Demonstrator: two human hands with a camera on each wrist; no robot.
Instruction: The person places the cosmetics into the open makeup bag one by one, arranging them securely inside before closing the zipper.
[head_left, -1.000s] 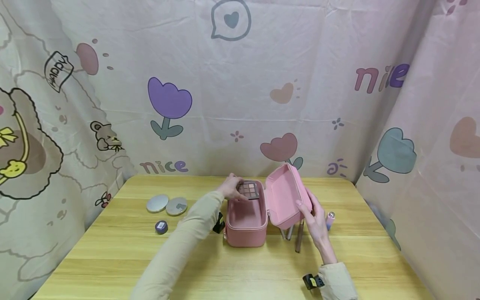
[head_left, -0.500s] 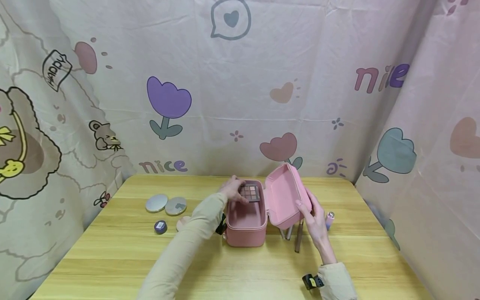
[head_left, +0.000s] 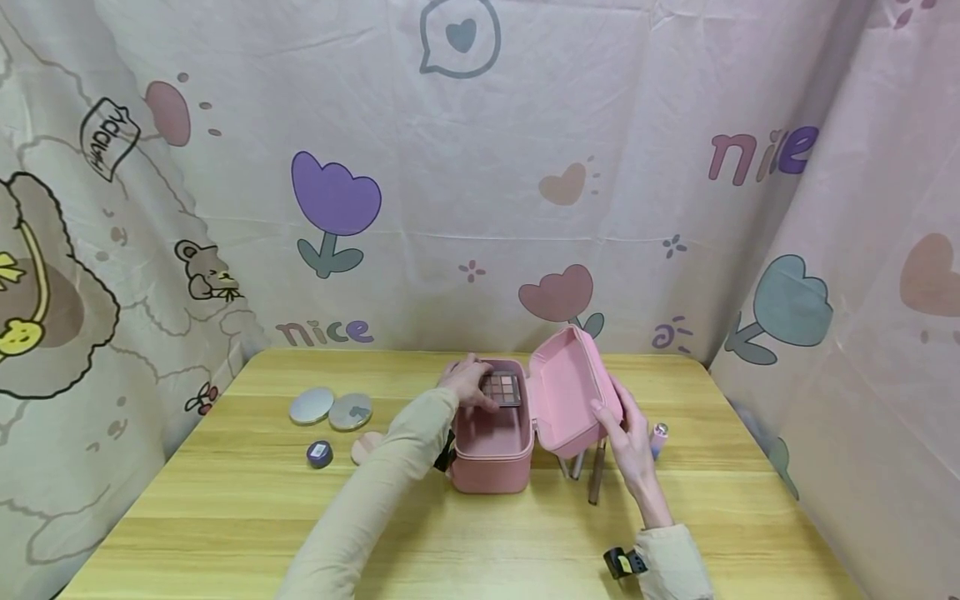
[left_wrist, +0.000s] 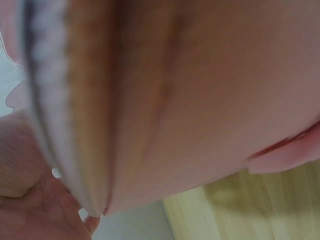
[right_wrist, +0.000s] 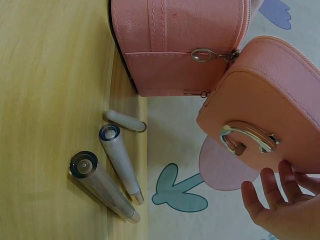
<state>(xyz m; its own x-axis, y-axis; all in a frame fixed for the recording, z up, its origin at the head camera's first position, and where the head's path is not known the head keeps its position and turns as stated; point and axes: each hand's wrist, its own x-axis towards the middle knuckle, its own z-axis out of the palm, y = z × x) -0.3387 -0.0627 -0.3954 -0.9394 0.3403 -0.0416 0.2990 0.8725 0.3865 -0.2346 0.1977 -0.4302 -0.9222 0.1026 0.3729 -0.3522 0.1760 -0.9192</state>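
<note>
A pink cosmetic case (head_left: 491, 475) stands in the middle of the table with its lid (head_left: 566, 396) swung up to the right. Inside its far end, my left hand (head_left: 467, 385) grips an eyeshadow palette (head_left: 506, 389) whose pans show. The case's side wall (left_wrist: 210, 100) fills most of the left wrist view, which hides the palette there. My right hand (head_left: 632, 442) holds the lid by its right edge, thumb at the rim and fingers behind. In the right wrist view, its fingertips (right_wrist: 270, 180) touch the lid's outer face near the handle (right_wrist: 250, 137).
Left on the table lie two round silver discs (head_left: 312, 406) (head_left: 350, 412), a small dark purple jar (head_left: 319, 453) and a pale pink puff-like piece (head_left: 366, 447). Several tubes (head_left: 597, 475) lie right of the case, partly under the lid. A pink-blue tube (head_left: 658, 440) stands farther right.
My left hand has brought the palette slightly lower and rightward into the case. The pale pink piece, earlier covered by my left sleeve, now shows. My right hand keeps holding the lid.
</note>
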